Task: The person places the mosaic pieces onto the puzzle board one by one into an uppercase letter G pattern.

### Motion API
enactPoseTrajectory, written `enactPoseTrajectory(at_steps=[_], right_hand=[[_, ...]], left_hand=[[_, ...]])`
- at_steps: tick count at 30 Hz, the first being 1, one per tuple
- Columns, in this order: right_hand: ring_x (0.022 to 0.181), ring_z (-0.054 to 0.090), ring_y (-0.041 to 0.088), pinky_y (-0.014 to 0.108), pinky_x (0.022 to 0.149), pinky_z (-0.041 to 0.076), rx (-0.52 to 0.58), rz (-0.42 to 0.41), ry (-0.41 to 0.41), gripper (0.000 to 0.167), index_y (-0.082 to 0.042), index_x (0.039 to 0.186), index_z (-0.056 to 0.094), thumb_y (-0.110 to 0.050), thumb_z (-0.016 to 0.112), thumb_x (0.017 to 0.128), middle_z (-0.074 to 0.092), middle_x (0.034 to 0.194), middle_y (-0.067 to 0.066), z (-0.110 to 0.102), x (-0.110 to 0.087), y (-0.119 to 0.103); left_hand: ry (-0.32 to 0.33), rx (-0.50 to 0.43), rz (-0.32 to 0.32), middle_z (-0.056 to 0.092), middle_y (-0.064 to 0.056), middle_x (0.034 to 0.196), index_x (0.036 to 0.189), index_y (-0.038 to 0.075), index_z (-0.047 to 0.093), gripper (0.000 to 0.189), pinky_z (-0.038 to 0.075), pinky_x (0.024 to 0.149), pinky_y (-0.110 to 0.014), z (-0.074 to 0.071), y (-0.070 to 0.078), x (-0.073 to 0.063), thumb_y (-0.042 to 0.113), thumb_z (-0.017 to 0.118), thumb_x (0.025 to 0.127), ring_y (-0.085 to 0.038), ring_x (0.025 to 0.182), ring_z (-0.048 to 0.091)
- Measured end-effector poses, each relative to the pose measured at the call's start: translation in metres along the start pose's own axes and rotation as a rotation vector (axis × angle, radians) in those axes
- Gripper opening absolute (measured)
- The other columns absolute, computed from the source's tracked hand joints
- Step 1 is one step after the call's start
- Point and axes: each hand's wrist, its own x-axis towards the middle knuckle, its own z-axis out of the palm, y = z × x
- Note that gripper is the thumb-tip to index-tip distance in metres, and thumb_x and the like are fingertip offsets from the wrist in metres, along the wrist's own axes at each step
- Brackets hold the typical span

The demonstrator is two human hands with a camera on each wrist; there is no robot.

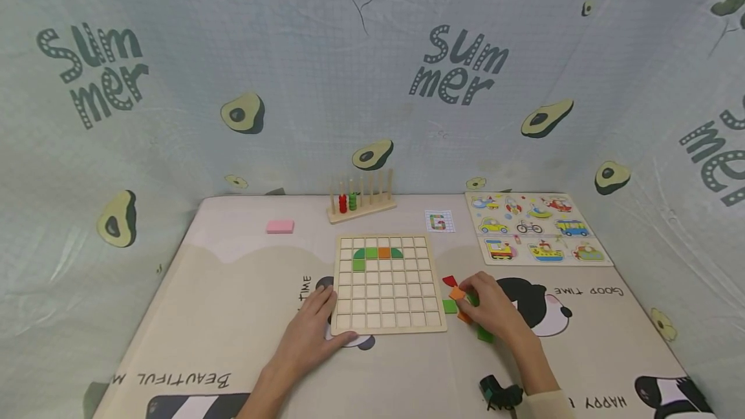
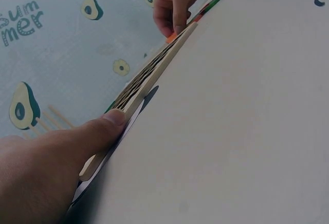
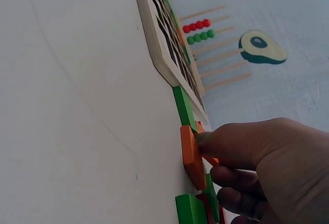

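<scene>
A square wooden grid board [image 1: 384,326] lies on the table with green and orange tiles in its upper cells. My left hand [image 1: 308,328] rests at its lower left corner, fingers along the left side and thumb against the near edge [image 2: 154,88]. Right of the board, my right hand [image 1: 491,306] pinches an orange tile [image 1: 456,293] between thumb and fingertips. Loose tiles lie around that hand: a red one [image 1: 449,281], a green square [image 1: 450,306], another orange tile [image 3: 192,157] and a green one [image 3: 190,209]. The fingers partly hide this pile.
Behind the board stands a wooden peg rack [image 1: 363,209] with red and green beads. A small pattern card [image 1: 439,221] lies to its right, beside a vehicle picture puzzle [image 1: 544,228]. A pink block [image 1: 280,227] sits back left; a dark object [image 1: 499,393] is near the right forearm.
</scene>
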Motion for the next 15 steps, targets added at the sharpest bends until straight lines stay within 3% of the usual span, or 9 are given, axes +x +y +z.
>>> enactPoseTrajectory(at_steps=[7, 15], right_hand=[[0.089, 0.053, 0.017, 0.035, 0.084, 0.056, 0.052, 0.014, -0.015, 0.023, -0.009, 0.107, 0.066, -0.017, 0.074, 0.087, 0.062, 0.1, 0.002, -0.0018, 0.0018, -0.0033], [0.078, 0.051, 0.013, 0.019, 0.066, 0.047, 0.068, 0.018, -0.024, 0.02, -0.011, 0.106, 0.064, -0.015, 0.074, 0.089, 0.059, 0.084, -0.002, -0.0006, 0.0055, -0.006]], left_hand=[[-0.002, 0.0, -0.005, 0.05, -0.016, 0.152, 0.143, 0.001, 0.053, 0.091, 0.041, 0.117, -0.048, -0.0008, 0.0002, 0.0, 0.064, 0.072, 0.08, -0.034, 0.144, 0.043], [-0.003, 0.007, -0.005, 0.05, -0.015, 0.152, 0.143, 0.002, 0.053, 0.092, 0.041, 0.117, -0.047, 0.0002, -0.0007, -0.0001, 0.066, 0.071, 0.08, -0.034, 0.144, 0.043]])
